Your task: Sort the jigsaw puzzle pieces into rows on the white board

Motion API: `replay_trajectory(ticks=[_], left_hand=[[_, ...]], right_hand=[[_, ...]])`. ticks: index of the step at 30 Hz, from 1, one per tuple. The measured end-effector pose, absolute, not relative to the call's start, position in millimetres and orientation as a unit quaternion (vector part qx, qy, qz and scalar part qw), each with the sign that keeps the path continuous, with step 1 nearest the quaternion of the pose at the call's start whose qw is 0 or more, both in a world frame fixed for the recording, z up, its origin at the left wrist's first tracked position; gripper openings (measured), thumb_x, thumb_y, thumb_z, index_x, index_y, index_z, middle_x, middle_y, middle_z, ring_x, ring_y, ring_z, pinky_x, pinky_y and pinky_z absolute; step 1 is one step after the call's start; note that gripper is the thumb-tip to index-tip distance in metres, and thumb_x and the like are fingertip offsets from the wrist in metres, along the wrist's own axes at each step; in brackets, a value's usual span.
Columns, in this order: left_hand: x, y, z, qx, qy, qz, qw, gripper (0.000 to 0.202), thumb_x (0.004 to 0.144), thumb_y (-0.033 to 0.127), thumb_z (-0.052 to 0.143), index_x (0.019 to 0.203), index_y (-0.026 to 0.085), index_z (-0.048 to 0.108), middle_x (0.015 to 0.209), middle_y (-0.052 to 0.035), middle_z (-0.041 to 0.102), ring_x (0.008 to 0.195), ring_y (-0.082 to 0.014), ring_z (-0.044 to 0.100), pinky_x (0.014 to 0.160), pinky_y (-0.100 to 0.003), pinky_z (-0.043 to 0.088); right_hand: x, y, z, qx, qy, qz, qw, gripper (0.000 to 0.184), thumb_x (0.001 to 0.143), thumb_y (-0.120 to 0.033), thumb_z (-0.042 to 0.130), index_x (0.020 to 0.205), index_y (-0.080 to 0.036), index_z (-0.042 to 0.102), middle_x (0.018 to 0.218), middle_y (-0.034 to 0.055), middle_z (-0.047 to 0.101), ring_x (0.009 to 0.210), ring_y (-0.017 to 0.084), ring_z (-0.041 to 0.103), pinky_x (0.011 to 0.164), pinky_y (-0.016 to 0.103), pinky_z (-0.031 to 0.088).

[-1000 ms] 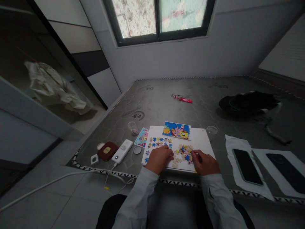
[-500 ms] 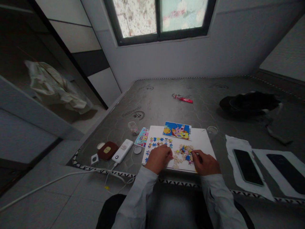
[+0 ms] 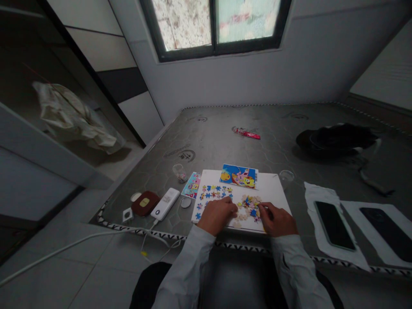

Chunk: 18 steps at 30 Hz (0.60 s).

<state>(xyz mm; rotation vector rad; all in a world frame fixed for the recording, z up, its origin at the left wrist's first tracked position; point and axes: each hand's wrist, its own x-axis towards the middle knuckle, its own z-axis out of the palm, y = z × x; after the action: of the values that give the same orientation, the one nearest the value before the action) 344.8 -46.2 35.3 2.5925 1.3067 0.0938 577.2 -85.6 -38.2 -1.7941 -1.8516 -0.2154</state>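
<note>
A white board (image 3: 272,189) lies on a grey mattress (image 3: 209,141), with loose jigsaw pieces (image 3: 248,208) heaped on its right half. Left of the heap, small coloured pieces (image 3: 214,193) lie in spaced rows. My left hand (image 3: 219,216) rests on the board's near side, its fingertips at the heap's left edge. My right hand (image 3: 277,219) reaches the heap's right edge, with thumb and finger among the pieces. Whether either hand grips a piece is hidden. A SpongeBob picture card (image 3: 238,176) lies at the board's far edge.
A second picture card (image 3: 192,185), a small jar (image 3: 179,173), a white power bank (image 3: 165,204) with a cable, and a brown case (image 3: 144,203) lie left of the board. Right of it, several phones (image 3: 334,225) rest on white cloths. A black cloth (image 3: 336,139) lies far right.
My left hand has slid a little to the right, closer to the heap of pieces. My right hand has hardly moved.
</note>
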Motion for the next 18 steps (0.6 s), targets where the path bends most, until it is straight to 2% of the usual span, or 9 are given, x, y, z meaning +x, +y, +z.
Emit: replay_trajectory(ticks=[11,18], left_hand=[[348.5,-47.8,39.6,0.859,0.488,0.034,0.150,0.020,0.087,0.033,0.066,0.105,0.026,0.063,0.113,-0.0003,0.067,0.090,-0.0203,0.068,0.071,-0.028,0.050],[340.4,-47.2,46.8,0.849,0.485,0.054,0.201,0.010,0.088,0.032,0.064,0.094,0.026,0.069,0.095,-0.0001,0.074,0.092,-0.0191,0.067,0.082,-0.028,0.048]], right_hand=[[577.8,-85.8,-40.7,-0.669,-0.686,-0.078,0.276,0.025,0.094,-0.039,0.051,0.095,-0.024,0.071,0.069,-0.0003,0.070,0.059,0.016,0.057,0.059,0.026,0.031],[578.0,-85.6,-41.5,-0.670,-0.682,-0.070,0.283,0.029,0.095,-0.040,0.048,0.095,-0.024,0.072,0.067,0.0010,0.069,0.058,0.016,0.056,0.058,0.027,0.031]])
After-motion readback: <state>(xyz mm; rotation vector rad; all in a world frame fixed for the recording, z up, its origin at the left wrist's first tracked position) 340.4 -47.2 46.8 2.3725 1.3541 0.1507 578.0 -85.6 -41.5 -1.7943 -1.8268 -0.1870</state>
